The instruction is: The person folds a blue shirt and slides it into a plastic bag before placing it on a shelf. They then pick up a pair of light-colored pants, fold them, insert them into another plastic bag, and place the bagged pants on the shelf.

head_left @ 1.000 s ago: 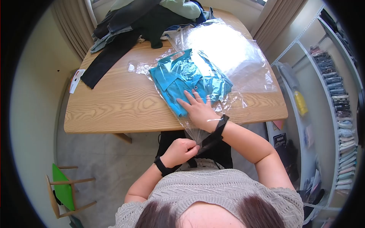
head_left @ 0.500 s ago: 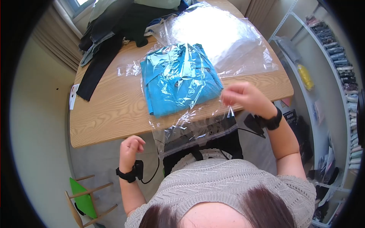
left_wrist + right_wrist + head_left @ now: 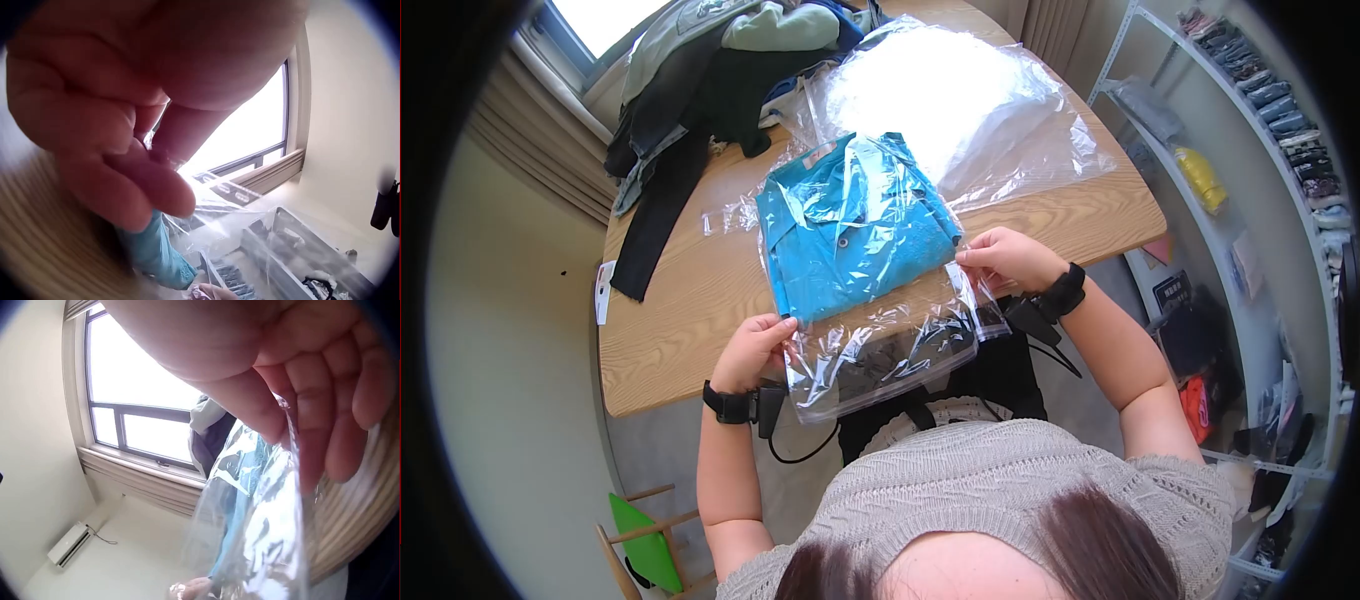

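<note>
A folded teal shirt (image 3: 855,235) lies inside a clear plastic bag (image 3: 880,350) at the table's near edge, its button showing through the film. The bag's near end hangs past the edge over the person's lap. My left hand (image 3: 750,350) pinches the bag's left side beside the shirt's lower corner. On the opposite side, my right hand (image 3: 1012,260) pinches the bag between thumb and fingers; the right wrist view shows the film (image 3: 275,506) running down from that pinch. In the left wrist view, curled fingers (image 3: 125,181) cover much of the teal cloth (image 3: 159,256).
A heap of clothes (image 3: 740,60) with a black sleeve or leg (image 3: 662,225) covers the wooden table's (image 3: 690,350) far left. Shiny clear bags (image 3: 960,110) lie at the far right. Shelving (image 3: 1250,230) stands right, a green-seated chair (image 3: 645,540) lower left.
Both hands have left the bag's near end, parted, and come to grip its two sides. The bag's end, bunched earlier, is now spread flat. The shirt has turned slightly and shifted left.
</note>
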Tool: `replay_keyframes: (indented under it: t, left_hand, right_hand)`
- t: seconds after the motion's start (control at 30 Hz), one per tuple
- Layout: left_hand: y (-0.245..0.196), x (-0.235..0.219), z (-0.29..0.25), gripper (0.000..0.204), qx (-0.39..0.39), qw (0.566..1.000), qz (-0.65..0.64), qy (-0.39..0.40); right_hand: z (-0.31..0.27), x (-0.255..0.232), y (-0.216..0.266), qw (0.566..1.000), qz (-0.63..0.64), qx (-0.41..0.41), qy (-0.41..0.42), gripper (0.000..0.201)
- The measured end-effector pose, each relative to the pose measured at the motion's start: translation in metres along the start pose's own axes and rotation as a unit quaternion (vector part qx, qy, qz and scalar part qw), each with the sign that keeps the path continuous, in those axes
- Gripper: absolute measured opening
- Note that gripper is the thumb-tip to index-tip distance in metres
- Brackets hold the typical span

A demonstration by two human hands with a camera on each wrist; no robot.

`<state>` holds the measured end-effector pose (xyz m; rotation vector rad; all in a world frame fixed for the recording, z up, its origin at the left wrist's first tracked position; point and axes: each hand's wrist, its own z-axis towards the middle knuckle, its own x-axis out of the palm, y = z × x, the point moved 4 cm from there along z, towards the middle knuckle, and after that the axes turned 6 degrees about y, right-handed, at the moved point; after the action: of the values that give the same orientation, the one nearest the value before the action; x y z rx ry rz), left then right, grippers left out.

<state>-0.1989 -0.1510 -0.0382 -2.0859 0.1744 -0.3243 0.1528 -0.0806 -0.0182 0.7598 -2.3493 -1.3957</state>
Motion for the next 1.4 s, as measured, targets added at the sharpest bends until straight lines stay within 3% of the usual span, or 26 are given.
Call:
replay_keyframes:
  t: [0.03,0.13,0.17,0.2,0.23,0.27,0.3,0.37,0.43,0.47,0.53,0.57,0.63,0.77,0.83,0.9,0.93,0.97,1.0,1.03,1.1,1.17,1.23,1.3,1.37,1.4]
  left_hand:
    - [-0.011,-0.009,0.002,0.023,0.021,0.999,0.025,0.007]
    - [-0.056,-0.015,-0.003,0.02,0.114,0.993,-0.024,-0.019]
    - [-0.078,-0.007,-0.013,0.018,0.127,0.99,-0.019,-0.055]
    - [-0.116,-0.013,-0.005,0.016,0.152,0.983,-0.098,-0.037]
    - [-0.156,-0.03,0.009,0.014,0.178,0.968,-0.174,-0.018]
    - [-0.185,-0.053,0.016,0.012,0.195,0.962,-0.185,0.037]
    - [-0.207,-0.068,0.017,0.01,0.213,0.953,-0.194,0.093]
    - [-0.25,-0.062,-0.006,0.012,0.302,0.935,-0.181,0.035]
    - [-0.266,-0.052,-0.023,0.011,0.342,0.925,-0.166,-0.004]
    - [-0.261,-0.054,-0.02,0.012,0.324,0.932,-0.161,-0.012]
    - [-0.249,-0.057,-0.015,0.012,0.311,0.936,-0.162,-0.012]
    - [-0.244,-0.061,-0.012,0.012,0.298,0.936,-0.184,0.021]
    - [-0.241,-0.07,-0.009,0.011,0.319,0.919,-0.23,0.009]
    - [-0.248,-0.08,-0.01,0.009,0.341,0.914,-0.217,0.029]
    - [-0.25,-0.075,-0.013,0.012,0.348,0.9,-0.262,-0.022]
    - [-0.251,-0.076,-0.009,0.014,0.365,0.893,-0.259,-0.042]
    - [-0.251,-0.061,-0.02,0.015,0.382,0.899,-0.209,-0.054]
    - [-0.249,-0.052,-0.027,0.016,0.397,0.902,-0.158,-0.067]
    - [-0.243,-0.064,-0.026,0.018,0.367,0.921,-0.13,0.022]
    - [-0.229,-0.041,-0.044,0.02,0.401,0.905,-0.104,-0.098]
    - [-0.193,-0.012,-0.064,0.02,0.43,0.893,-0.059,-0.122]
    - [-0.137,-0.029,-0.055,0.021,0.386,0.922,0.025,-0.021]
    - [-0.066,-0.033,-0.034,0.023,0.304,0.942,0.11,-0.089]
    - [-0.005,-0.013,-0.023,0.024,0.193,0.976,0.052,-0.091]
    - [0.019,-0.002,-0.025,0.024,0.163,0.971,0.125,-0.125]
    - [0.021,0.0,-0.03,0.023,0.166,0.979,0.052,-0.105]
  right_hand:
    - [0.002,-0.004,0.009,1.0,-0.003,-0.005,-0.001,0.024]
    - [0.015,-0.017,0.054,0.984,0.02,-0.174,0.022,0.021]
    - [0.023,-0.023,0.047,0.989,0.036,-0.139,0.018,0.019]
    - [0.019,-0.025,0.11,0.974,0.03,-0.218,-0.058,0.021]
    - [0.016,-0.029,0.13,0.955,0.205,-0.211,0.042,0.022]
    - [0.04,-0.04,0.159,0.933,0.202,-0.233,0.187,0.021]
    - [0.038,-0.04,0.191,0.953,0.19,-0.217,0.09,0.017]
    - [0.015,-0.034,0.241,0.939,0.227,-0.257,0.042,0.015]
    - [0.061,-0.083,0.278,0.867,0.292,-0.278,0.294,0.021]
    - [0.055,-0.078,0.285,0.866,0.288,-0.28,0.296,0.021]
    - [0.039,-0.069,0.293,0.91,0.294,-0.248,0.158,0.014]
    - [0.026,-0.059,0.295,0.909,0.292,-0.253,0.156,0.014]
    - [0.006,-0.049,0.287,0.951,0.165,-0.26,-0.01,0.016]
    - [-0.006,-0.014,0.278,0.938,0.175,-0.286,-0.09,0.019]
    - [0.016,-0.031,0.273,0.939,0.173,-0.282,-0.09,0.022]
    - [0.033,-0.051,0.271,0.942,0.144,-0.301,-0.029,0.022]
    - [0.018,-0.037,0.265,0.932,0.169,-0.317,-0.048,0.022]
    - [0.022,-0.046,0.263,0.924,0.124,-0.361,0.033,0.025]
    - [0.006,-0.038,0.254,0.91,0.1,-0.402,0.028,0.025]
    - [-0.014,-0.025,0.239,0.895,0.075,-0.44,0.024,0.025]
    - [-0.032,-0.022,0.196,0.882,0.085,-0.456,0.082,0.024]
    - [-0.043,-0.017,0.138,0.91,0.041,-0.413,-0.013,0.027]
    - [-0.03,-0.021,0.066,0.967,0.01,-0.252,-0.026,0.026]
    - [-0.019,-0.021,-0.005,0.994,0.01,-0.101,-0.046,0.025]
    - [-0.029,-0.006,-0.032,0.993,0.044,-0.09,-0.064,0.024]
    - [-0.036,-0.006,-0.034,0.992,0.07,-0.096,-0.041,0.026]
